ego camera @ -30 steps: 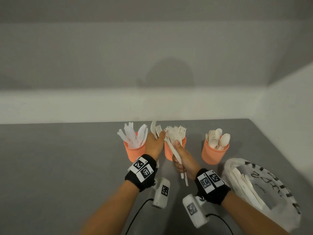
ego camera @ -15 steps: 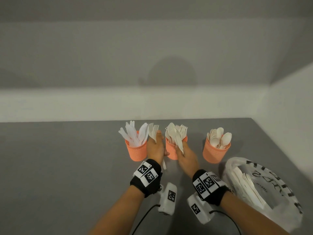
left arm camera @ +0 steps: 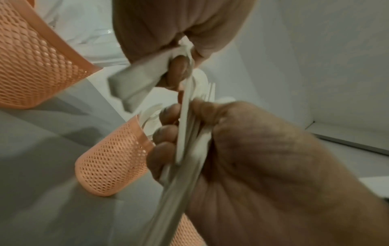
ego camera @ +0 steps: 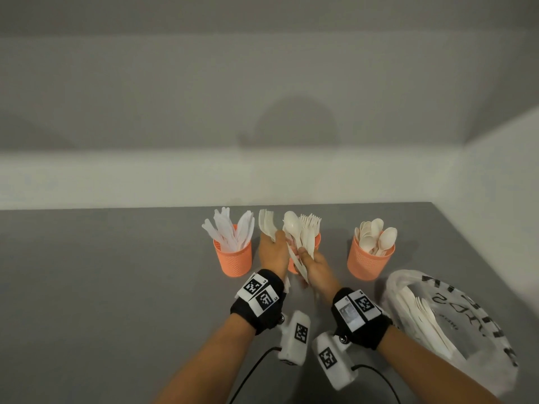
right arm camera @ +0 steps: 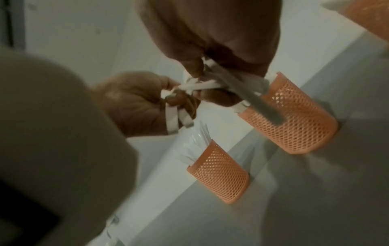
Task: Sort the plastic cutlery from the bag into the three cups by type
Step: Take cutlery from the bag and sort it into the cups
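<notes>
Three orange mesh cups stand in a row: the knife cup (ego camera: 233, 256) on the left, the fork cup (ego camera: 317, 239) in the middle, half hidden by my hands, and the spoon cup (ego camera: 369, 262) on the right. My left hand (ego camera: 273, 249) grips a few white forks (ego camera: 267, 224) by their handles, heads up, between the left and middle cups. Against it, my right hand (ego camera: 309, 259) grips a bundle of cutlery with a spoon (ego camera: 292, 224) on top. In the left wrist view my left hand's fingers (left arm camera: 166, 133) curl round the handles (left arm camera: 185, 141).
A white plastic bag (ego camera: 455, 316) with more cutlery inside lies on the grey table (ego camera: 116, 287) at the right. White walls close the back and right edges. Bare grey table stretches to the left of the cups.
Both hands have drawn together in front of the middle cup. A spoon bowl now shows at the top of the right hand's bundle. The left hand's forks stand more upright.
</notes>
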Available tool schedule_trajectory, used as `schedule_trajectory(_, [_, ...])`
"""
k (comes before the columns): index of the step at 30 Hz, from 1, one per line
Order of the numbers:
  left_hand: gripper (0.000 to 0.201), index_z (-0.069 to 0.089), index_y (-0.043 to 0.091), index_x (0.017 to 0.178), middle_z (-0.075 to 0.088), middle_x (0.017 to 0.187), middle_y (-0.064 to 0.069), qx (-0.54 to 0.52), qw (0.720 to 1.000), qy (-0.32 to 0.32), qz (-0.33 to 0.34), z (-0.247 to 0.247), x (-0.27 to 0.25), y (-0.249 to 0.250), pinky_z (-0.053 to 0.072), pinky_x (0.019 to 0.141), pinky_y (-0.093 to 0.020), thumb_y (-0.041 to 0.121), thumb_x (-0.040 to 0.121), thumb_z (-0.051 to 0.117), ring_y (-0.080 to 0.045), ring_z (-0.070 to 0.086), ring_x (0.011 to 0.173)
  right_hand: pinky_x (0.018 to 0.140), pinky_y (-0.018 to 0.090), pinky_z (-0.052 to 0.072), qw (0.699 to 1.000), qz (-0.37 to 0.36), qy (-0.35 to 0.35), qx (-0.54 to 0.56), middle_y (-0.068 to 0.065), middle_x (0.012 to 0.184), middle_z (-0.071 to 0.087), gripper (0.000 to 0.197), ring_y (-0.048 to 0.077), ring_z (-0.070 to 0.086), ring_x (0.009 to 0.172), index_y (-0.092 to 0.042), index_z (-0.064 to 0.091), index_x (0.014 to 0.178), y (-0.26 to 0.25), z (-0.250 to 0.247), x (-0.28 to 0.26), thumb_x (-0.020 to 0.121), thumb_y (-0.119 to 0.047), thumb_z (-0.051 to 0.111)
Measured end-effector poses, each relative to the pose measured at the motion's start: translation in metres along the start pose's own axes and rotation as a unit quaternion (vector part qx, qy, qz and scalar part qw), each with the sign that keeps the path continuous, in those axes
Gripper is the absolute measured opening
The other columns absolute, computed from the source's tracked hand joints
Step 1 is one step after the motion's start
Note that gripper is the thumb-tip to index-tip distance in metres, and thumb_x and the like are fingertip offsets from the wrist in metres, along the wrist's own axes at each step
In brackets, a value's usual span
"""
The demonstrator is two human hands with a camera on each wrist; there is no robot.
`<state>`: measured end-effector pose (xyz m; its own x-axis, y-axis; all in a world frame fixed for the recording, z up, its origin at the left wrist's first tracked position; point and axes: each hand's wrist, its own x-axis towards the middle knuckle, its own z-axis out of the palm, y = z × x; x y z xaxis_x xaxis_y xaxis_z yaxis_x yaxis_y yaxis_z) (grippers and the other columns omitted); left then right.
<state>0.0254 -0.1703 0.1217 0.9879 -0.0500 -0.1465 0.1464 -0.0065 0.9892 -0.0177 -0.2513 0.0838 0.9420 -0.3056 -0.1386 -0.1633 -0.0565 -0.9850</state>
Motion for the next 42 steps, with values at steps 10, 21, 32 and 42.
schedule_trajectory(10, [0.032,0.039,0.016,0.064,0.035,0.038,0.01,-0.031,0.997,-0.071,-0.021,-0.023,0.008,0.008,0.026,0.035,-0.018,0.019,0.096,0.045,-0.004,0.029,0.029,0.029,0.012,0.022,0.934,0.142,-0.157,0.288,-0.008,0.033,0.03,0.037,0.003,0.025,0.024,-0.016,0.046,0.072,-0.01,-0.024,0.005,0.096,-0.038,0.028])
schedule_trajectory(21, [0.044,0.047,0.014,0.047,0.041,0.033,0.007,-0.022,0.976,-0.205,-0.071,-0.014,-0.007,0.004,0.025,0.036,-0.016,0.024,0.09,0.053,-0.005,0.029,0.03,0.028,0.013,0.031,0.866,0.177,-0.297,0.362,-0.008,0.031,0.035,0.053,0.002,0.032,0.024,-0.016,0.061,0.061,-0.013,-0.021,0.005,0.082,-0.06,0.04])
schedule_trajectory(32, [0.024,0.052,0.009,0.082,0.044,0.058,0.003,0.032,0.992,-0.126,-0.006,-0.002,0.0,-0.001,0.033,0.039,-0.011,0.02,0.099,0.037,-0.003,0.042,0.043,0.029,0.013,0.022,0.97,0.124,-0.182,0.107,-0.007,0.043,0.039,0.029,0.001,0.028,0.029,-0.016,0.051,0.078,-0.024,-0.031,-0.005,0.095,-0.039,0.044])
schedule_trajectory(42, [0.036,0.048,0.012,0.066,0.057,0.043,0.002,-0.117,0.993,0.003,0.007,-0.005,0.031,0.011,0.052,0.057,-0.032,0.028,0.098,0.042,-0.015,0.057,0.044,0.039,0.018,0.036,0.999,-0.019,0.024,-0.035,-0.003,0.049,0.039,0.031,0.002,0.038,0.036,-0.012,0.058,0.08,-0.019,-0.078,-0.007,0.099,-0.029,0.039])
